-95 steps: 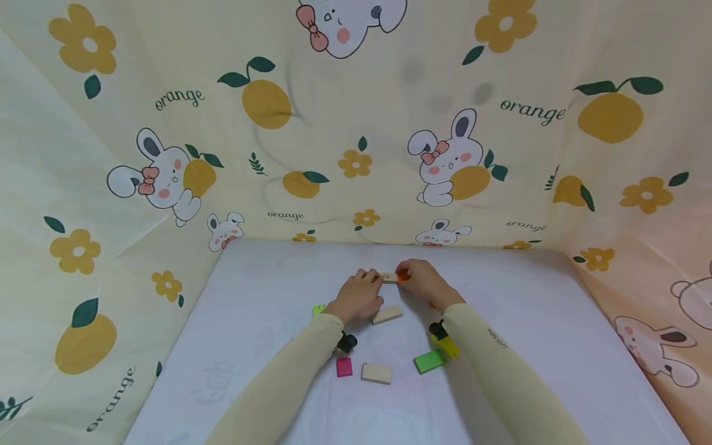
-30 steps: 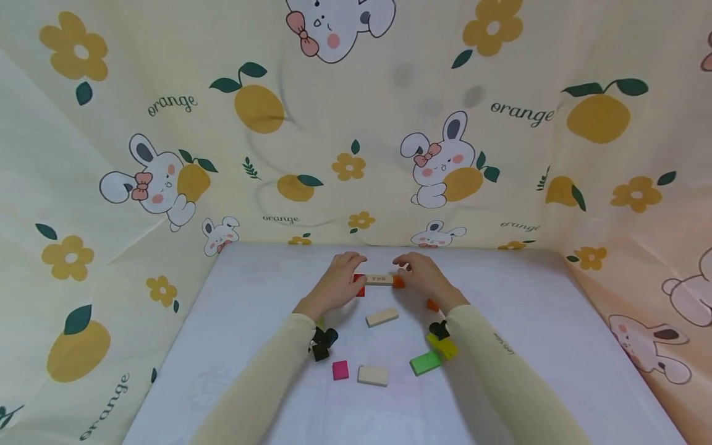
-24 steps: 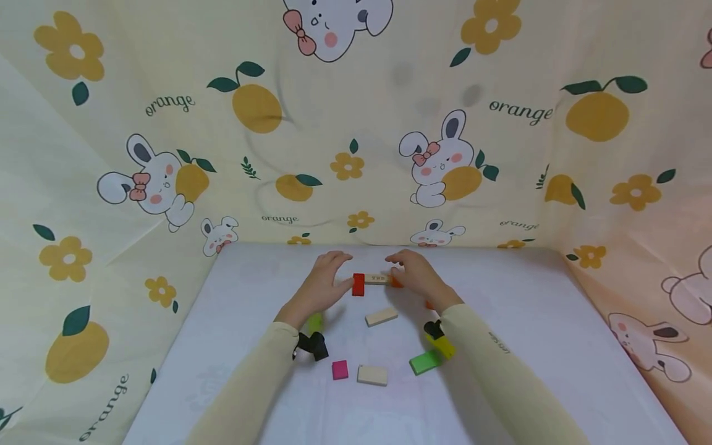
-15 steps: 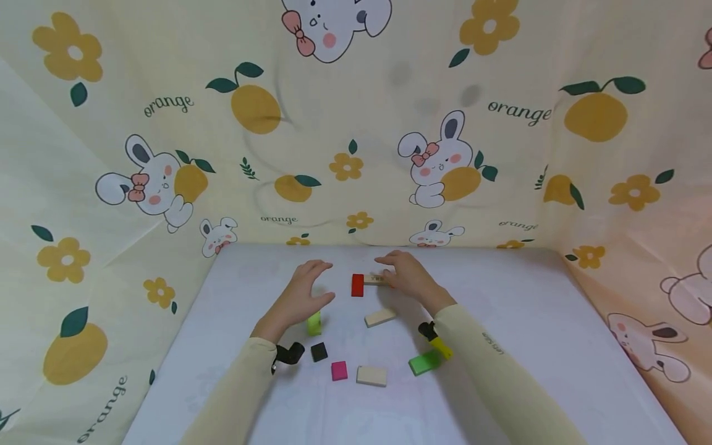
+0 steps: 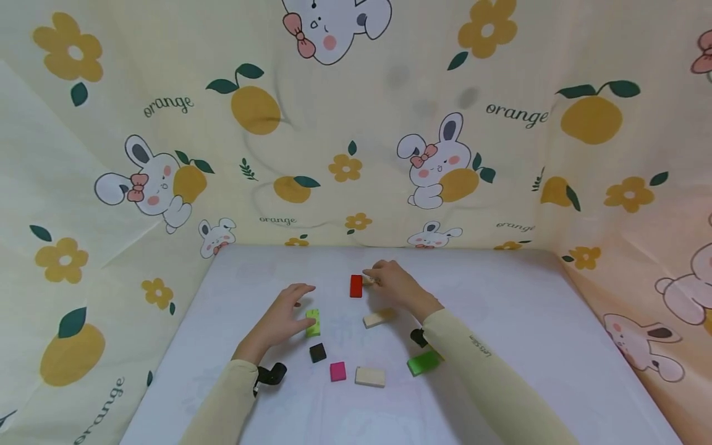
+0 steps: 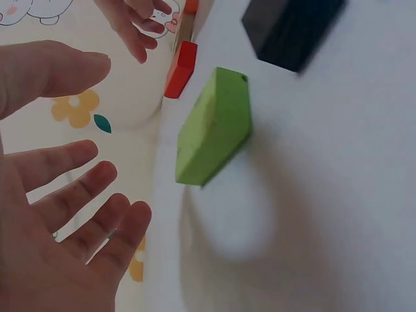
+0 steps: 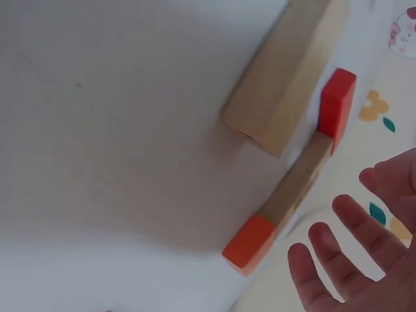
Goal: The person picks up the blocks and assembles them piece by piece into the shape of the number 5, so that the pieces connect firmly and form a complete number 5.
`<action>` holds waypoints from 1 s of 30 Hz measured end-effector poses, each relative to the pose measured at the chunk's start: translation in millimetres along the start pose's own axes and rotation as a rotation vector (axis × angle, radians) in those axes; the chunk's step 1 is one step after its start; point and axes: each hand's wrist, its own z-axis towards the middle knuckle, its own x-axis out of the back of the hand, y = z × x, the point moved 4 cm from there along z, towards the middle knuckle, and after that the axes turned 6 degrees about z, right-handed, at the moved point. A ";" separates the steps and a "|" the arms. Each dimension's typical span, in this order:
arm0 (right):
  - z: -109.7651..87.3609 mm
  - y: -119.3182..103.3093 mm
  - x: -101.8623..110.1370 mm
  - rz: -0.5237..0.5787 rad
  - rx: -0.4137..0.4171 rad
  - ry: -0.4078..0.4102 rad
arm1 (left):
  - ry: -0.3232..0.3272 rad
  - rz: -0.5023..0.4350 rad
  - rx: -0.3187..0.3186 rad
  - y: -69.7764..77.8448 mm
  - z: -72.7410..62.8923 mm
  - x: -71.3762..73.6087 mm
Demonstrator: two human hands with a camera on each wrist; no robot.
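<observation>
My left hand (image 5: 274, 324) hovers with spread fingers beside a lime green block (image 5: 314, 315); the left wrist view shows the palm holding nothing. Farther back, a red block (image 5: 356, 286) lies against one end of a wooden block (image 7: 299, 179), and an orange block (image 7: 250, 244) touches that piece's other end. Over this row hangs my right hand (image 5: 397, 287), fingers loosely bent and gripping nothing in the right wrist view. In the head view it hides the orange block and most of the wooden one.
A second wooden block (image 5: 378, 318) lies in front of the row. Closer to me are a black block (image 5: 317, 353), a pink block (image 5: 337, 371), another wooden block (image 5: 369, 377) and a green block (image 5: 421, 363). A patterned cloth (image 5: 322, 123) rises behind the white table (image 5: 489, 296).
The left hand has drawn away from the red block, left and nearer, to the lime green block. The right hand has shifted left over the wooden block, after earlier being at the orange block.
</observation>
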 end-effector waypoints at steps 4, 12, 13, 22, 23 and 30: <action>1.7 1.1 -5.7 -0.050 0.006 -0.016 | 0.006 0.002 0.018 -3.3 -6.3 -1.0; 3.4 3.0 -12.4 -0.105 -0.011 -0.031 | -0.049 -0.002 0.032 -9.0 -13.7 -6.6; 3.3 3.0 -12.8 -0.107 -0.020 -0.035 | -0.057 -0.004 0.032 -9.7 -13.9 -7.6; -0.3 -1.9 -12.5 -0.130 -0.026 -0.035 | -0.053 0.007 0.012 -10.5 -13.3 -13.2; -0.6 -2.7 -12.5 -0.139 -0.023 -0.033 | -0.053 0.003 0.010 -10.0 -13.3 -13.3; -0.8 -3.8 -15.5 -0.194 -0.027 -0.022 | -0.060 -0.008 0.019 -8.4 -13.0 -16.4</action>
